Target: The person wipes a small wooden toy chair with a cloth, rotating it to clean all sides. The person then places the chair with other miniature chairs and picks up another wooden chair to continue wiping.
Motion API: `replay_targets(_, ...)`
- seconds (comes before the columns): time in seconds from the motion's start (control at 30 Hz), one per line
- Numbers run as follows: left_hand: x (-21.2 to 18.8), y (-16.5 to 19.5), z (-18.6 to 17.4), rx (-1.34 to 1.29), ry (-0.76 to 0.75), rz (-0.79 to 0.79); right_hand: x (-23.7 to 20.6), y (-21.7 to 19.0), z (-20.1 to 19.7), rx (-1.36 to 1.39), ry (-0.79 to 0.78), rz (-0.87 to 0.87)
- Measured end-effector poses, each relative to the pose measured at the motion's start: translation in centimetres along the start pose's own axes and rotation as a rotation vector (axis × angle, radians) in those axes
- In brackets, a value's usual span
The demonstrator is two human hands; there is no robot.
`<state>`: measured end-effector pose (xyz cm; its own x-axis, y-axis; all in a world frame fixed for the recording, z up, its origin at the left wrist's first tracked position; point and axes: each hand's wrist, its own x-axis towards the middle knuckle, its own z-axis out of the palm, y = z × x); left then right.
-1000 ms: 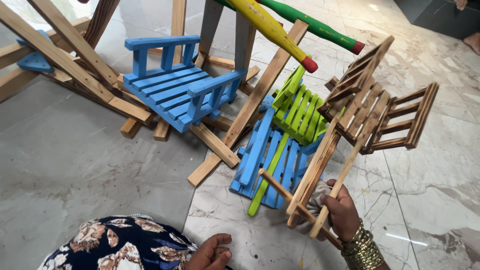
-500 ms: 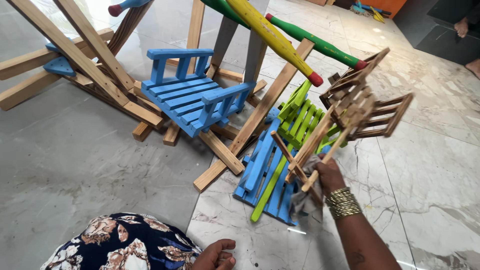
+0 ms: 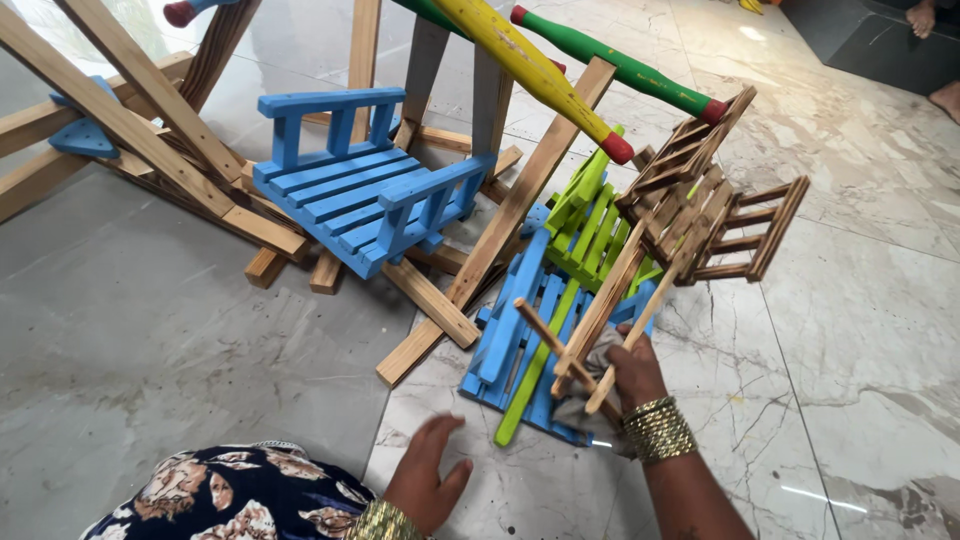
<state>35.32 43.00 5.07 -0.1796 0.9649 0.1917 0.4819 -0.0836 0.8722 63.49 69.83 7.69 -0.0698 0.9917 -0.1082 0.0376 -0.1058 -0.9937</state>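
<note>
My right hand [image 3: 628, 372] grips the thin wooden legs of a brown slatted wooden swing seat [image 3: 700, 195] together with a grey cloth [image 3: 583, 398], holding the seat tilted above the floor. Under it lie a blue slatted piece [image 3: 520, 340] and a green slatted seat [image 3: 585, 215]. My left hand [image 3: 428, 480] hovers low over the marble floor, fingers spread, holding nothing, close to my patterned knee [image 3: 230, 498].
A blue slatted swing seat [image 3: 360, 195] rests on a plain wooden frame [image 3: 140, 120] at left. Yellow [image 3: 540, 75] and green [image 3: 620, 65] painted poles cross above. A wooden beam [image 3: 500, 230] leans diagonally. Another person's feet [image 3: 935, 60] are at the top right.
My right hand has drawn the brown seat left and closer over the blue piece. My left hand has come up from the bottom edge and opened its fingers.
</note>
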Motion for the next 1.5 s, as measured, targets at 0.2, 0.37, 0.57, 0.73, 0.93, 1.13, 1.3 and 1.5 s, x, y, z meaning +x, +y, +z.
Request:
replay_targets(0.2,3.5,4.3,-2.9,0.052,-0.209,-0.172,-0.2,3.8,-2.2,-0.358,0.005,-0.207)
replay_targets(0.37,1.9,2.1,-3.0,0.051,-0.201,-0.288,0.3,2.6,-1.8,-0.539,-0.009,-0.063)
replay_targets(0.57,0.1,-0.7,-2.3,0.033,-0.108,-0.28,-0.1,-4.2,-0.7,-0.59,-0.153,0.159)
replay_targets(0.73,-0.4,-0.2,-2.4,0.069,-0.219,-0.295,0.9,-8.2,-1.2,-0.342,-0.256,0.224)
replay_targets(0.93,-1.0,0.5,-2.9,0.07,-0.2,-0.246,0.5,-10.2,-0.9,-0.807,-0.143,0.179)
replay_targets(1.13,-1.7,1.1,-3.5,0.028,-0.153,-0.206,-4.2,-16.0,-3.4,-1.16,0.161,-0.172)
replay_targets(1.3,-1.6,1.5,-3.6,-0.027,-0.105,-0.125,-11.2,-23.5,-4.6,-1.2,0.516,-0.566)
replay_targets(1.5,-3.7,2.6,-3.7,-0.43,0.002,-0.158,-18.0,-26.2,5.0,-0.787,-0.039,-0.949)
